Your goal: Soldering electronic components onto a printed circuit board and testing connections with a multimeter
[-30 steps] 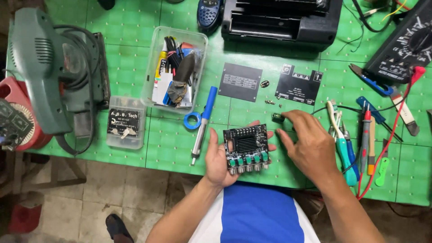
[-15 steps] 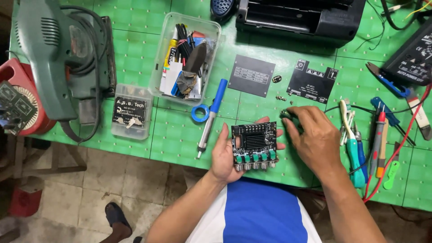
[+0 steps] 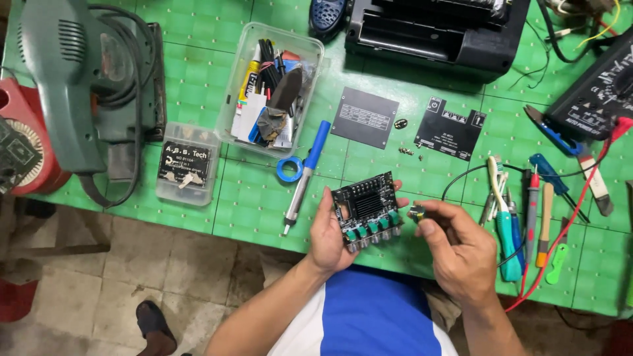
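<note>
A green gridded table stands over a worn, stained tile floor

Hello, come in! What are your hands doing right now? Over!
Left hand holds black circuit board. Right hand pinches small knob beside it. Soldering iron lies left, clear.

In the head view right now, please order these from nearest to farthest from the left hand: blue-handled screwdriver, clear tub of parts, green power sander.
From the left hand:
1. Blue-handled screwdriver, just upper-left.
2. Clear tub of parts, farther up the table.
3. Green power sander, far left.
</note>
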